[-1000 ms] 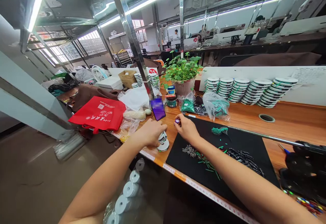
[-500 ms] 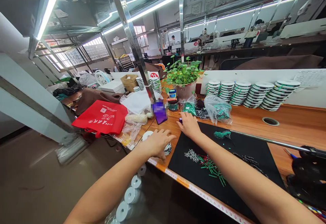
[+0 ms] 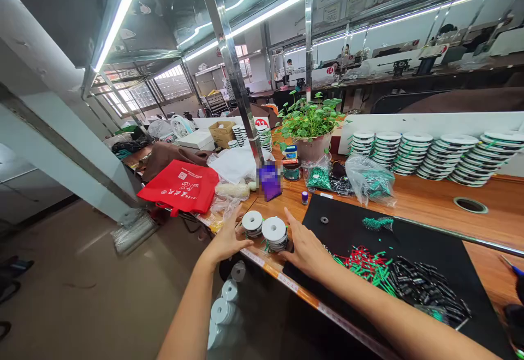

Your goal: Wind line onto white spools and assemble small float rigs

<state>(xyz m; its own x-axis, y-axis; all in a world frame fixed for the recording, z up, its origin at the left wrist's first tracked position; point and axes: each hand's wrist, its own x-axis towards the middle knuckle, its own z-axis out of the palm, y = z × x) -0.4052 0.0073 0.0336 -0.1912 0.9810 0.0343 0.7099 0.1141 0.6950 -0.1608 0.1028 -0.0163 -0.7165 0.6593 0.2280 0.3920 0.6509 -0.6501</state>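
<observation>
Left hand (image 3: pixel 223 238) and right hand (image 3: pixel 307 251) are open, fingers spread, either side of two spool stacks (image 3: pixel 264 228) on the bench (image 3: pixel 429 202), right fingers nearly touching. Red-green pieces (image 3: pixel 365 265) and black pieces (image 3: pixel 428 289) lie loose on the mat (image 3: pixel 442 243); a long spool row (image 3: pixel 458 155) stands behind.

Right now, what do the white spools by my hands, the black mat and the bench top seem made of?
The white spools look like smooth matte plastic, though stiff card is possible. The black mat looks like dull felt or foam, showing no shine. The bench top looks like varnished wood or wood-grain laminate, with visible grain and a glossy sheen.
</observation>
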